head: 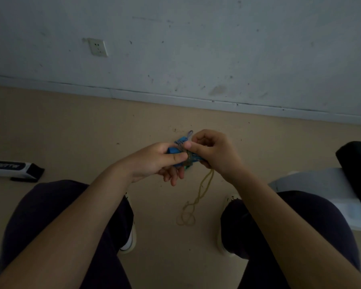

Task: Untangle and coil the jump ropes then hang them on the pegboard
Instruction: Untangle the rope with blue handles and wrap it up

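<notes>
Left hand [154, 161]: fingers curling round blue jump rope handles [173, 151], thumb pressing along the top of the bundle. Right hand [213, 153]: fingers bending inward, thumb and forefinger pinching a patterned rope [189, 136] just beside the left thumb tip; a short end is sticking up past the right fingers. Yellowish rope [204, 188]: hanging down from under the right fingers, its lower end lying in a loose tangle on the tan floor [71, 126]. Dark trouser legs and white shoes are showing below both hands. Wall socket [98, 47]: sitting well beyond the fingers.
</notes>
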`<state>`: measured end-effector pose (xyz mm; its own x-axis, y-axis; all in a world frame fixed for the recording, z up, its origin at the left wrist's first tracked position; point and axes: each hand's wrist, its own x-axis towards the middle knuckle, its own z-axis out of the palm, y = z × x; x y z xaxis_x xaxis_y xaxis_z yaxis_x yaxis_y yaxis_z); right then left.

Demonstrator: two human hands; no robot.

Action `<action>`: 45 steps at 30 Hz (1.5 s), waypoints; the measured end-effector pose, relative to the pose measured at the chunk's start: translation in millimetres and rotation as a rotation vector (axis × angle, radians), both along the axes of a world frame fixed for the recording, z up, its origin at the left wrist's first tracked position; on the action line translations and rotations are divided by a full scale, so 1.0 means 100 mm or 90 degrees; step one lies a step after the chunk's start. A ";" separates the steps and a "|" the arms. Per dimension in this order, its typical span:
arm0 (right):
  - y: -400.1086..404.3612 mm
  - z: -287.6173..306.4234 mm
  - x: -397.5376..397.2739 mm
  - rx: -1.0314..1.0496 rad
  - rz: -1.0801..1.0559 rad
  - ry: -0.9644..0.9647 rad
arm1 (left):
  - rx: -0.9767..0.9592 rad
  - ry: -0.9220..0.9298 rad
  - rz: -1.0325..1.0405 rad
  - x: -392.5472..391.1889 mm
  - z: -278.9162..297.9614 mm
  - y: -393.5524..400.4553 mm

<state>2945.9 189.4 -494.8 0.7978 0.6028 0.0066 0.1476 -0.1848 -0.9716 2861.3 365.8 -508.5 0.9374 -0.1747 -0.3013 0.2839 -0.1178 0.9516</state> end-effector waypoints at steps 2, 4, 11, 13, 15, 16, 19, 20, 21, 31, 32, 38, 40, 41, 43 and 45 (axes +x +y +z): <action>-0.01 0.03 0.00 0.017 -0.010 -0.009 | -0.087 0.037 -0.013 -0.01 0.02 0.00; -0.03 0.06 0.02 0.026 0.001 -0.026 | -0.159 0.059 -0.023 0.00 0.03 0.02; -0.09 0.10 0.04 0.032 0.017 -0.030 | -0.171 0.042 -0.057 -0.02 0.06 0.06; -0.09 0.09 0.06 0.023 0.016 -0.026 | -0.162 0.038 -0.062 -0.02 0.06 0.05; -0.09 0.07 0.07 0.011 0.024 -0.045 | -0.125 0.030 -0.064 -0.02 0.06 0.03; -0.08 0.05 0.07 0.004 0.027 -0.056 | -0.091 0.022 -0.058 -0.02 0.05 0.02; -0.05 0.00 0.08 -0.003 0.007 -0.028 | -0.008 -0.018 -0.018 -0.01 0.02 -0.02; -0.05 0.00 0.09 0.016 0.008 0.023 | 0.002 -0.032 0.001 -0.01 0.01 -0.02; -0.04 -0.01 0.09 0.053 0.028 0.095 | 0.005 -0.046 0.027 0.00 0.01 -0.03; 0.04 -0.01 -0.01 0.035 0.056 0.168 | -0.030 -0.128 0.253 0.06 0.00 -0.08; 0.03 0.00 -0.01 -0.013 0.048 0.137 | -0.019 -0.144 0.253 0.06 0.00 -0.06; -0.05 0.07 -0.01 -0.112 0.075 -0.041 | 0.097 -0.104 0.259 0.06 -0.04 0.07; -0.05 0.08 -0.05 -0.115 0.102 -0.084 | 0.157 -0.086 0.205 0.06 -0.06 0.03; -0.03 0.08 -0.06 -0.121 0.112 -0.108 | 0.185 -0.078 0.181 0.06 -0.06 0.03; -0.01 0.08 -0.07 -0.140 0.128 -0.163 | 0.231 -0.062 0.137 0.06 -0.05 0.04; -0.01 0.09 -0.06 -0.168 0.140 -0.221 | 0.253 -0.043 0.078 0.04 -0.02 0.06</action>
